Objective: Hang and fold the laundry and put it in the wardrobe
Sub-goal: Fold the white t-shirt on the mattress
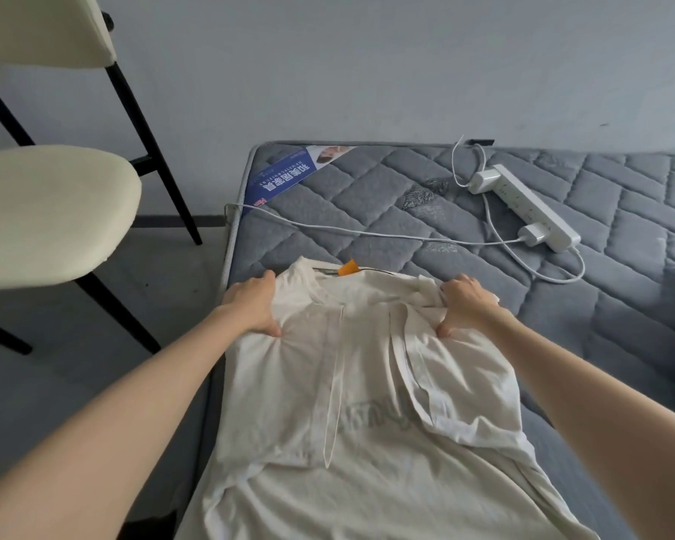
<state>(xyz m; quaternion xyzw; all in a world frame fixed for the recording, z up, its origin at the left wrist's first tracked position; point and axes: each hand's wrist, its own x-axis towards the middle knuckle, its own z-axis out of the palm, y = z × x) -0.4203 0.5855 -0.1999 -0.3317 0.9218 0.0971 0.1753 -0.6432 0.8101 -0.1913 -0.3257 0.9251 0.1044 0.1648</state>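
white t-shirt (351, 383) spread flat, sleeves folded in

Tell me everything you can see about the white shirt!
The shirt is white, thin and wrinkly, like cotton. It lies on the grey mattress, collar at the far end, with an orange tag at the neck and faint grey letters showing through. Both sides are folded inward. The left hand and the right hand each hold a shoulder.

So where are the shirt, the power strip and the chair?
shirt (359, 383), head view, middle of its front.
power strip (525, 206), head view, bare top between the plugs.
chair (47, 216), head view, cream seat cushion.
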